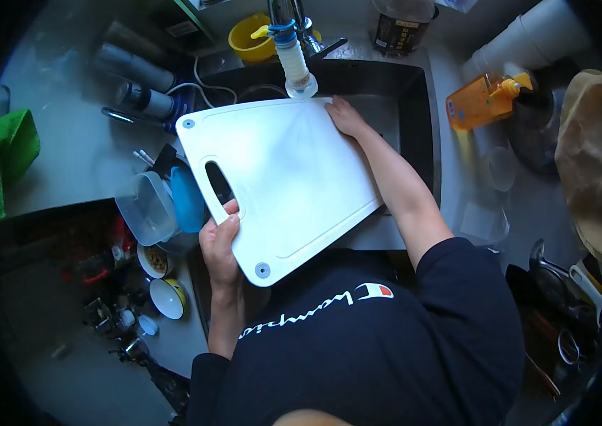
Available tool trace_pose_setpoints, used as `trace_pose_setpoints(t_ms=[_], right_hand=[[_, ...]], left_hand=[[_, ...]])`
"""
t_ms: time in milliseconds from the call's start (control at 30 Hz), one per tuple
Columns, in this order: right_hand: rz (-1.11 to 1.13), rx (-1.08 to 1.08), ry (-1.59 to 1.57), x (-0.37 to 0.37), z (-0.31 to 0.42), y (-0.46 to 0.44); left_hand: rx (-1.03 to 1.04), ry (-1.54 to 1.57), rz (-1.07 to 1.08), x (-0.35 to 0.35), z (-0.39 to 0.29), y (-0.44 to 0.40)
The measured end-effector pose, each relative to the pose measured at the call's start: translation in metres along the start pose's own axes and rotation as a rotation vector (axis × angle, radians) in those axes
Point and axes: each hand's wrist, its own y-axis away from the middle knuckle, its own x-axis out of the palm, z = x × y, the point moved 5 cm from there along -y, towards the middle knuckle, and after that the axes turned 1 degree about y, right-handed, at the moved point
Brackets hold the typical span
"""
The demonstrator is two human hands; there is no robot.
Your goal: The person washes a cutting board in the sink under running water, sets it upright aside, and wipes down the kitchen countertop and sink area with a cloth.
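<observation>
Left hand (220,248) pinches white cutting board (294,177) at its slotted edge; right hand (345,117) touches far edge (grip: cannot tell).

gap: right strip of sink (414,135); obstacles: cutting board (294,174) across the left; faucet hose (291,65) at board's far edge

Cutting board (294,177) over sink (418,135), before faucet (292,60); pump bottle (482,101) right, cloth (10,153) far left.
</observation>
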Motion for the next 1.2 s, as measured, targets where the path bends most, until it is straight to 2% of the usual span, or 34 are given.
trace_pose_setpoints(t_ms=[67,133,200,333,433,533,567,633,767,800,867,933,1000,1067,1100,1167,1200], right_hand=[[-0.009,0.01,-0.156,0.007,-0.023,-0.006],[-0.067,-0.071,-0.2,-0.013,-0.001,0.013],[-0.13,0.11,-0.192,-0.014,-0.012,0.005],[-0.138,0.177,-0.118,-0.019,-0.011,-0.018],[-0.211,0.23,-0.112,-0.022,-0.006,-0.03],[-0.103,0.238,-0.167,-0.018,0.001,-0.035],[-0.104,0.241,-0.165,-0.013,-0.004,-0.035],[-0.06,-0.069,-0.181,-0.003,0.004,-0.026],[0.134,0.16,-0.09,-0.002,-0.01,0.06],[0.065,0.117,-0.1,0.0,-0.009,0.07],[0.044,0.171,-0.048,0.003,-0.01,0.066],[0.067,0.009,0.185,0.019,0.006,0.045],[-0.104,-0.019,-0.128,0.021,0.049,0.063],[0.033,-0.271,0.019,0.009,0.124,0.098],[0.031,-0.271,0.016,0.006,0.124,0.098],[0.122,-0.417,-0.022,0.002,0.122,0.103],[0.155,-0.213,-0.099,0.004,0.094,0.087]], left_hand=[[-0.014,0.051,0.016,0.0,-0.003,0.0],[-0.021,0.047,0.028,0.001,-0.009,0.001],[0.023,-0.013,0.02,0.0,-0.011,0.0],[-0.096,0.051,0.036,-0.013,-0.012,-0.007],[-0.237,0.289,0.054,-0.032,0.009,-0.014],[-0.224,0.385,-0.059,-0.045,0.014,-0.014],[-0.152,0.336,-0.06,-0.042,0.008,-0.009],[-0.111,0.36,-0.054,-0.035,0.005,-0.011],[-0.051,0.392,-0.097,-0.032,-0.001,-0.017],[-0.06,0.434,-0.081,-0.027,-0.002,-0.018],[-0.077,0.357,-0.078,-0.028,0.009,-0.019],[-0.048,0.34,-0.042,-0.019,0.015,-0.022],[-0.044,0.348,-0.026,-0.015,0.017,-0.027],[-0.049,0.257,-0.016,-0.012,0.014,-0.028],[-0.048,0.253,-0.015,-0.013,0.016,-0.029],[-0.056,0.277,-0.019,-0.017,0.022,-0.029],[-0.054,0.276,-0.019,-0.017,0.022,-0.028]])
